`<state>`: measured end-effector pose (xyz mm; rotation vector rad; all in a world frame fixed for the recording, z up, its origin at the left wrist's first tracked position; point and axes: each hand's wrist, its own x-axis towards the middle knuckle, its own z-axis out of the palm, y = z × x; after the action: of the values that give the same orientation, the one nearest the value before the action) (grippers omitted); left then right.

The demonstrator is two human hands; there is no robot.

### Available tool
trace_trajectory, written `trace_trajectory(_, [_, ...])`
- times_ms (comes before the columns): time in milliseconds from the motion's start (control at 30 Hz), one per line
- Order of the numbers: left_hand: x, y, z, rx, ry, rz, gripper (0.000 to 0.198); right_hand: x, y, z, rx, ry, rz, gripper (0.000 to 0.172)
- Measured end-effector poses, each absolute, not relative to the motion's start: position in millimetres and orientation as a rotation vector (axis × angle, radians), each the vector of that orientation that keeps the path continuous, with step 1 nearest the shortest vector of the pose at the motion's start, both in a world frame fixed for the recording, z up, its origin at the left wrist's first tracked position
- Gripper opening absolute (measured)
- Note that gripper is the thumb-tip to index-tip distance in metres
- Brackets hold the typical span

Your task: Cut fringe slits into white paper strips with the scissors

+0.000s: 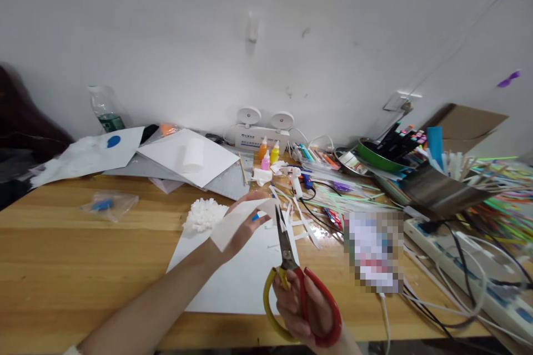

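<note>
My left hand (244,228) pinches a small white piece of paper (233,223) above the wooden table (83,255). My right hand (306,310) grips scissors (291,277) with one red and one yellow handle, fingers through the loops. The blades point up and away, their tips at the right edge of the held paper. Under both hands lies a larger white sheet (241,280). A fluffy white paper ball (204,215) rests just left of my left hand.
White paper strips (306,224), a glue gun (295,182), small paint bottles (268,154), a plastic bag (109,205) and stacked sheets (183,158) lie behind. Cables and a power strip (466,272) crowd the right, with straws (503,199) and a green bowl (377,156). A water bottle (104,111) stands far left.
</note>
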<state>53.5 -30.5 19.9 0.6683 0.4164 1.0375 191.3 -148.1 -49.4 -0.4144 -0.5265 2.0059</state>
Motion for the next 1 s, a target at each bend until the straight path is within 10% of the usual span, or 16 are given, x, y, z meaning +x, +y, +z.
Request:
trace_trajectory(267, [52.5, -32.0, 3.6, 0.711, 0.583, 0.897, 0.02, 185.1, -144.6, -52.1, -0.531, -0.609, 2.017, 0.044])
trace_trajectory(667, [42.3, -72.6, 2.3, 0.725, 0.718, 0.825, 0.038, 197.5, -132.2, -52.0, -1.757, -1.582, 0.15, 0.029])
trace_trajectory(1000, [86.6, -67.0, -25.0, 0.69, 0.873, 1.182, 0.028, 176.8, -139.2, -53.7, -1.575, -1.918, -0.011, 0.041])
